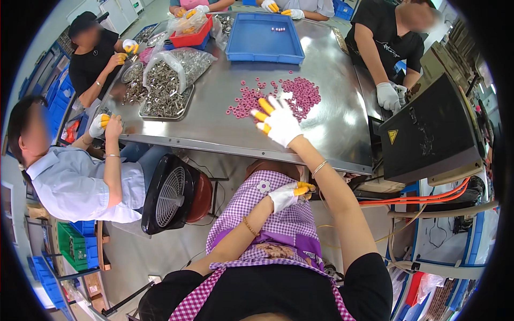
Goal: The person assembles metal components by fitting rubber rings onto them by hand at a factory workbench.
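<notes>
My right hand (pixel 280 124), in a white glove with yellow fingertips, is open with its fingers spread over the near edge of a heap of small pink rings (pixel 302 96) on the metal table (pixel 214 117). Nothing shows in its grasp. Down by my lap, just off the table's front edge, my left hand (pixel 285 197) is closed, its yellow fingertips pinched together around something too small to make out. A purple checked apron (pixel 241 198) covers my lap beneath it.
A blue tray (pixel 262 55) holding a few small pieces sits at the far side. Metal parts (pixel 165 85) fill a tray and bags at left. A black fan (pixel 170 193) stands left of my lap; a black box (pixel 428 128) stands right. Co-workers sit around the table.
</notes>
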Demonstrator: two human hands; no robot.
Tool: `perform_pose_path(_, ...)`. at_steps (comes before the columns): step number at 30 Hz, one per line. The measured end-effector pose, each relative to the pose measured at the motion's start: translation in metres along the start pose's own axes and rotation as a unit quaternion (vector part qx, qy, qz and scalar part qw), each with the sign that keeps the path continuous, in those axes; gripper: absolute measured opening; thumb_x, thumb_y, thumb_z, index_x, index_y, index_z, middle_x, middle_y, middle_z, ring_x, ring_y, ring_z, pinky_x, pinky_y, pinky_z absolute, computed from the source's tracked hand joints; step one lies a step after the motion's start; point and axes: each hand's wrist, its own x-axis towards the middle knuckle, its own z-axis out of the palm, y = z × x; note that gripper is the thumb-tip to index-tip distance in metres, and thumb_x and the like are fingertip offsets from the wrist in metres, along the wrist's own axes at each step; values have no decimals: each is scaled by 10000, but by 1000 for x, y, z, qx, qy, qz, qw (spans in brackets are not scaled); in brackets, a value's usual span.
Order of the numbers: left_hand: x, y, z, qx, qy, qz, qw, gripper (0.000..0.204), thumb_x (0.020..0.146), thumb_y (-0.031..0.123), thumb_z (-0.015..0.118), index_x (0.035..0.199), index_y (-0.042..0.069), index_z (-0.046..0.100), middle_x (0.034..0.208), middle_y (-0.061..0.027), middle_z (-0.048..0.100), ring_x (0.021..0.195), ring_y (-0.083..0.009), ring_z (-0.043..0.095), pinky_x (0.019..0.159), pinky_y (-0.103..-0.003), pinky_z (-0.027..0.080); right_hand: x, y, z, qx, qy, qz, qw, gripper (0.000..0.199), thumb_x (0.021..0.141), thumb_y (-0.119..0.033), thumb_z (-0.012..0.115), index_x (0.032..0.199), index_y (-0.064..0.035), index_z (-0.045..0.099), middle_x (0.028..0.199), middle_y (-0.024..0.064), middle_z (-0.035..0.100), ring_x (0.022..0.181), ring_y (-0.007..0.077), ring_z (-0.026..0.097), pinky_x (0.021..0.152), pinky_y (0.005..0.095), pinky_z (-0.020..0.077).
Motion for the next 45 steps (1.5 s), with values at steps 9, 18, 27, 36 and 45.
perform_pose_path(9,4,4,12,30,4,-31,999,320,921,83,611,1220,-20,557,1117,-110,622,929,-182,606,803,-223,488,1,51,-15,38,61,158,985,586,854,-458,580,1354,-157,528,1394,168,481,1299,376,421,1096,446,310)
perform_pose_path(18,7,4,3,17,-20,-30,999,340,925,133,622,1228,-9,561,1085,-90,630,913,-152,612,752,-198,480,-107,40,-39,214,164,441,856,299,802,-228,710,1050,-60,703,1037,108,647,854,259,613,787,336,487)
perform_pose_path(27,7,1,9,34,20,-25,999,376,899,148,668,1215,-31,570,1116,-108,624,942,-176,612,782,-219,487,-78,56,-23,296,38,461,835,258,795,-170,699,1013,-33,692,884,114,681,740,250,627,726,330,502)
perform_pose_path(36,10,-4,7,44,-5,-22,999,297,943,137,582,1212,11,582,1045,-77,636,885,-127,604,709,-204,460,-69,70,-7,293,42,458,838,240,804,-184,688,996,-41,693,912,113,695,786,272,643,756,340,504)
perform_pose_path(45,2,0,16,57,10,-6,998,347,905,105,641,1216,-33,571,1131,-104,624,946,-193,615,743,-225,490,-63,62,-21,223,32,458,860,244,826,-222,671,994,-47,701,949,109,700,799,279,647,771,345,505)
